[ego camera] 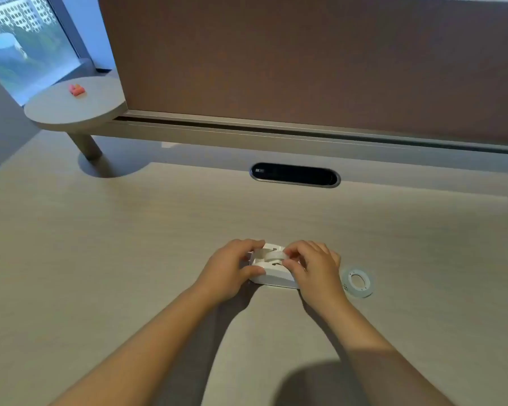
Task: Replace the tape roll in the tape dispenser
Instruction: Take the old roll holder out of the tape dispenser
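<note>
The white tape dispenser [272,268] sat well clear of the surface's [129,244] edges, with bare room all round it except just to its right, where a loose tape roll [358,282] lay flat. The left hand [229,269] held the dispenser's left end in a narrow grip, while the right hand [313,266] pinched the roll [269,255] seated in its top. Beyond the dispenser lay a dark cable slot [294,174] and a brown partition [305,60].

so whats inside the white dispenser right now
A tape roll sits in the white tape dispenser, between its side walls. The left hand steadies the dispenser; the right hand covers the roll's right side, hiding the hub. Another roll lies outside on the desk.
</note>
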Demonstrator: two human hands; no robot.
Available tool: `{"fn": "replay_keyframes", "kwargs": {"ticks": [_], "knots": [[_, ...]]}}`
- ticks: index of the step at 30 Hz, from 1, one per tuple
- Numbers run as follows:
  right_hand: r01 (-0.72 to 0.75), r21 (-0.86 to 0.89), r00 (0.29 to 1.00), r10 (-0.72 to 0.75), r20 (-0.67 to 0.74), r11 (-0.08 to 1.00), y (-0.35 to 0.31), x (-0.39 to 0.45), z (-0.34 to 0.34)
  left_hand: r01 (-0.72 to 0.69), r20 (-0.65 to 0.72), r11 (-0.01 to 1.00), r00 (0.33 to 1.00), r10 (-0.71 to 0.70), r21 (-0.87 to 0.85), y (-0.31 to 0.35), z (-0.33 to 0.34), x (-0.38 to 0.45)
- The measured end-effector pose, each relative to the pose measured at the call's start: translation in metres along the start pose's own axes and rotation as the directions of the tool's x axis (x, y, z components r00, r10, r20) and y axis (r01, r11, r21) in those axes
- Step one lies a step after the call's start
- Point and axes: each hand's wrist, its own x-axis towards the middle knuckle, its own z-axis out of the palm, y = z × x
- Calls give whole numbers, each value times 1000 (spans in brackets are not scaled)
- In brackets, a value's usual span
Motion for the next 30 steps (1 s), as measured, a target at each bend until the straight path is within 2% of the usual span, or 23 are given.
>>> {"fn": "replay_keyframes", "kwargs": {"ticks": [4,8,11,17,19,21,23,26,30], "knots": [[35,39,995,-31,-90,999,-1,1,3,-25,-10,999,1000,25,20,-4,0,5],[53,67,992,-44,-120,996,1,1,6,-54,-34,998,998,55,23,-9,3,8],[27,84,996,-20,-86,996,2,2,6,-66,-29,997,997,67,36,-11,4,7],[4,239,996,16,-83,971,-6,0,-6,-50,-35,969,998,60,243,0,6,0],[17,268,996,9,-94,963,-9,-3,-14,-52,-151,992,986,69,113,11,3,-7],[64,371,994,-26,-106,926,-14,-9,-24,-62,-255,977,967,8,-202,22,-1,-17],[91,453,994,-56,-90,887,-18,-15,-32,-19,-151,855,986,-70,-519,32,-2,-28],[133,481,991,-126,-48,867,-22,-28,-34,39,-11,760,998,-61,-649,36,6,-45],[205,474,979,-183,-93,856,-19,-52,-23,16,-17,685,999,-41,-729,30,25,-66]]}}
